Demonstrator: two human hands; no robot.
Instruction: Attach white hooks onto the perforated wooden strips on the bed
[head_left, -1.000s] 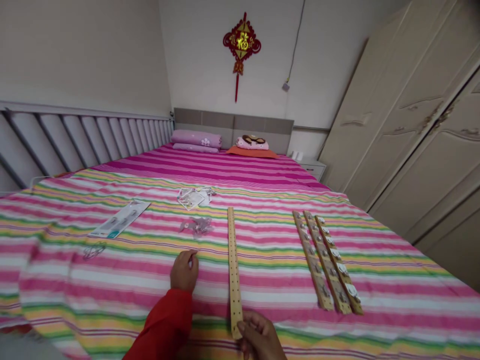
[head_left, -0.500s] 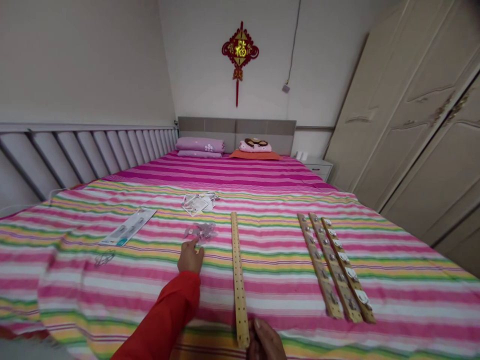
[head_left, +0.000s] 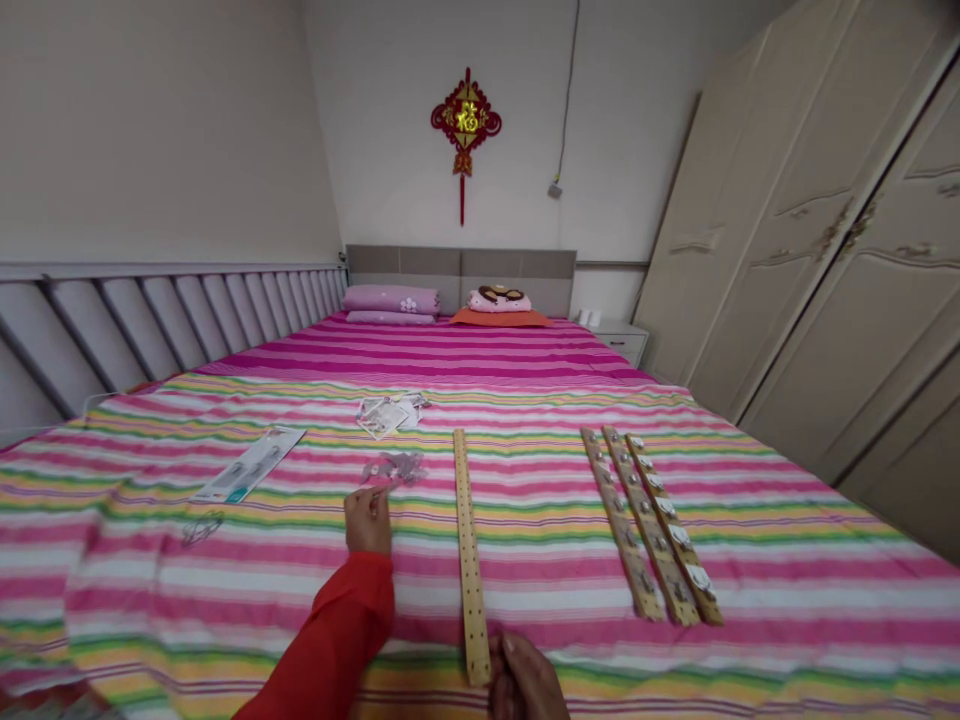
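Bare striped bedspread (head_left: 225, 590) flanks the long pale perforated wooden strip (head_left: 466, 540); my right hand (head_left: 525, 682) grasps its near end, left hand (head_left: 367, 520) curled beside clear plastic hooks (head_left: 395, 467), grip unclear.

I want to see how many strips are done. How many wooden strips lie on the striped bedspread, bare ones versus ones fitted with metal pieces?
Bare wooden strip: 1
Strips fitted with metal pieces: 3
Total: 4
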